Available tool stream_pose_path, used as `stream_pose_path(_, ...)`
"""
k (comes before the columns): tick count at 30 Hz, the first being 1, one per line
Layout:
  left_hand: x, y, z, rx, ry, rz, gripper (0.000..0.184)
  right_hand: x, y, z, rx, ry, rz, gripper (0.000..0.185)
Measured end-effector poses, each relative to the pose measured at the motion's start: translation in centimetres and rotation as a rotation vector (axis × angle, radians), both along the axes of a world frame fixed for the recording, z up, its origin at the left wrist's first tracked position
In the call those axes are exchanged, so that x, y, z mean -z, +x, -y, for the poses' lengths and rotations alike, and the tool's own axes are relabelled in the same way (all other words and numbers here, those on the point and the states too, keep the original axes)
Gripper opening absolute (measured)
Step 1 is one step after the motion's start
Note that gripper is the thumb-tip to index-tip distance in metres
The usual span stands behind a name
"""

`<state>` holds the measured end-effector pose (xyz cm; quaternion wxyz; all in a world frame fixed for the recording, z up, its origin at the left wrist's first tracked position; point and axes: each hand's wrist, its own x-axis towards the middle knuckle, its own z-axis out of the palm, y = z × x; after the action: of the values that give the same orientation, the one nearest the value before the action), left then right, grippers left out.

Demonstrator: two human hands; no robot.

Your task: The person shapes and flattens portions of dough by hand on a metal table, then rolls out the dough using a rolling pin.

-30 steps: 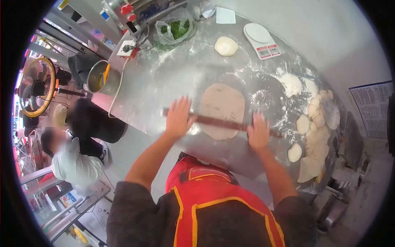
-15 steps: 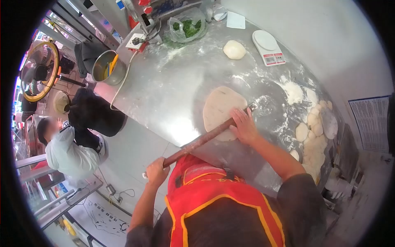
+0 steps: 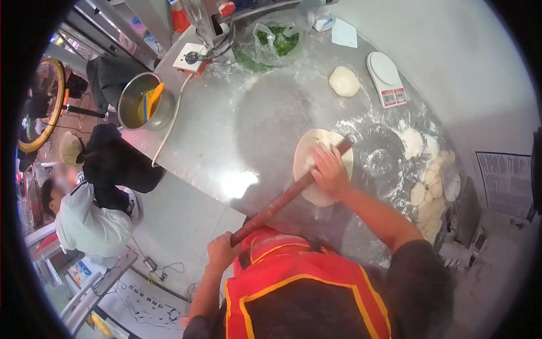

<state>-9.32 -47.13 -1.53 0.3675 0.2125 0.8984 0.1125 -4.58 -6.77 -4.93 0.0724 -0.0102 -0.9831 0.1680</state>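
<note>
A long brown rolling pin (image 3: 275, 209) lies slantwise across a flat round of dough (image 3: 305, 158) on the metal worktop (image 3: 212, 135). My left hand (image 3: 221, 252) is closed round the pin's near end, beside the red apron. Over the dough, my right hand (image 3: 331, 174) grips the pin near its far end, fingers laid across it and the fingertips above the dough. Part of the round is hidden under that hand and the pin. Farther back sits a thick ball of dough (image 3: 344, 81), touched by neither hand.
A white scale (image 3: 385, 73) stands at the back right. Small dough pieces (image 3: 432, 186) and loose flour (image 3: 412, 144) lie along the right edge. At the back are a bag of greens (image 3: 279, 40) and a power socket (image 3: 192, 58). A person (image 3: 93, 217) sits beyond the left edge beside a metal pot (image 3: 141, 116).
My view has shifted, so the worktop things appear farther right. My right hand and the pin sit farther up over the dough round, which looks narrower. Both hands keep hold of the pin.
</note>
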Motion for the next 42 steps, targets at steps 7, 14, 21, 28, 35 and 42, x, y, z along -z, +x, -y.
stream_pose_path(7, 0.9, -6.6, 1.5, -0.146, 0.053, -0.144, 0.039, -0.7, -17.0, 1.4, -0.044, 0.044, -0.205, 0.046)
stream_pose_path(14, 0.0, 2.4, -1.7, 0.003, 0.002, 0.047, 0.038, -2.7, 4.5, -0.7, 0.013, -0.095, 0.133, 0.051)
stream_pose_path(21, 0.9, 4.6, -2.3, 0.02, -0.039, -0.042, 0.039, -1.4, -2.1, -0.3, -0.104, 0.039, -0.096, 0.044)
stream_pose_path(28, 0.8, 12.4, -6.2, 0.03, -0.058, 0.052, 0.039, -2.1, 13.7, -1.9, 0.096, -0.074, 0.179, 0.057)
stream_pose_path(35, -0.2, 3.8, -8.7, 0.468, 0.172, -0.374, 0.017, -1.8, 24.3, -3.1, 0.243, 0.013, 0.051, 0.049)
stream_pose_path(42, -2.2, -9.6, -25.4, 0.944, 0.528, -0.537, 0.049, -2.4, 28.7, 8.6, 0.878, -0.222, 0.183, 0.052)
